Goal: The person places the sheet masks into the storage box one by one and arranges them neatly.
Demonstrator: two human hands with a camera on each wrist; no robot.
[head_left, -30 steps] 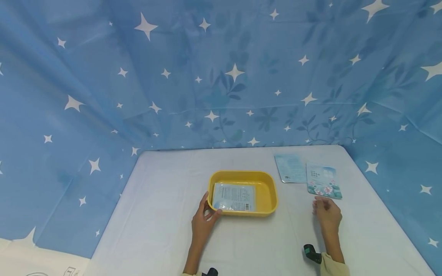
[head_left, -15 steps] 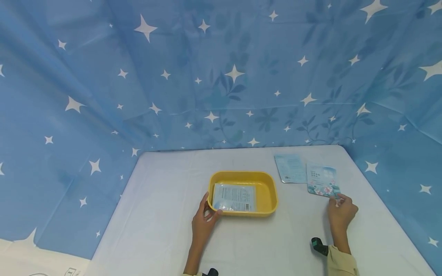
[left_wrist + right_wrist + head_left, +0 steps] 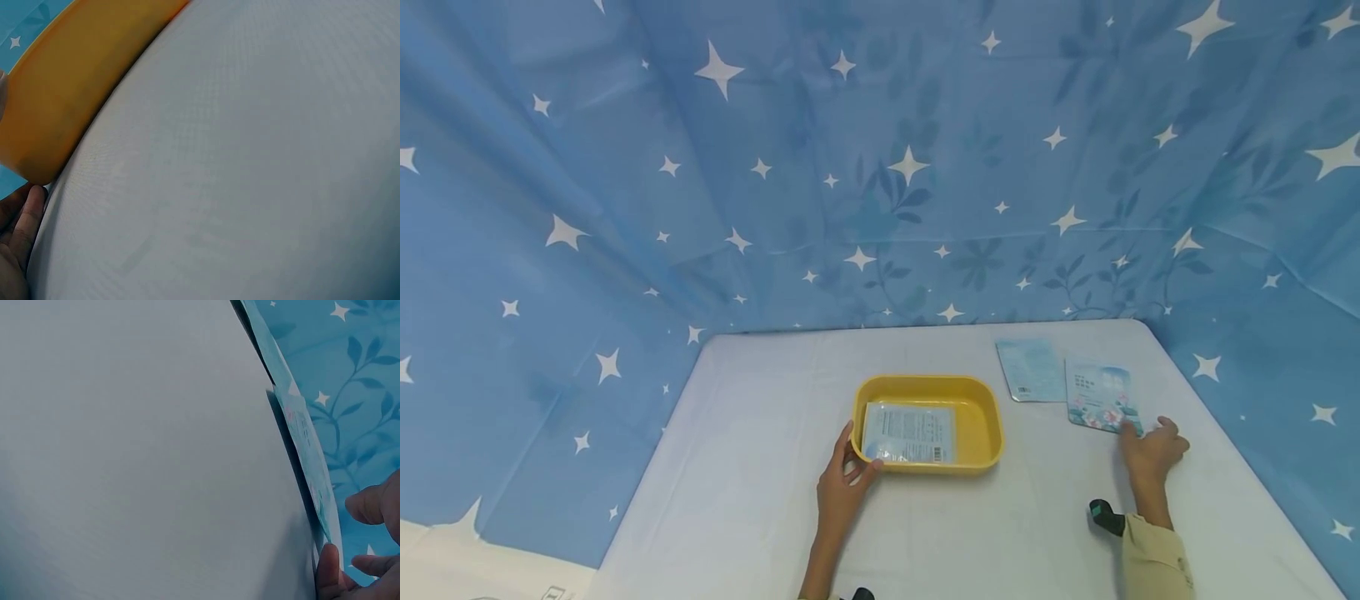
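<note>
At the front left corner of a yellow plastic tray point(image 3: 981, 421), my left hand point(image 3: 841, 487) grips the wall, thumb at the front rim and fingers along the left side. A pale blue sheet-mask packet point(image 3: 910, 432), printed side up, lies inside the tray's left part. To the right, my right hand point(image 3: 1150, 454) is at the near right corner of a flowered sheet-mask packet point(image 3: 1101, 392). Its thumb touches that corner, and the other fingers are spread apart from it, as the right wrist view also shows the packet point(image 3: 306, 450) flat on the table.
Another pale blue packet point(image 3: 1032, 371) lies left of the flowered one, their edges close. A white cloth covers the table point(image 3: 752, 400). Blue star-patterned curtain point(image 3: 880, 167) hangs behind and along both sides.
My right hand has moved right and slightly forward to the flowered packet's near right corner, and its fingers have spread. The left hand and the tray have stayed in place.
</note>
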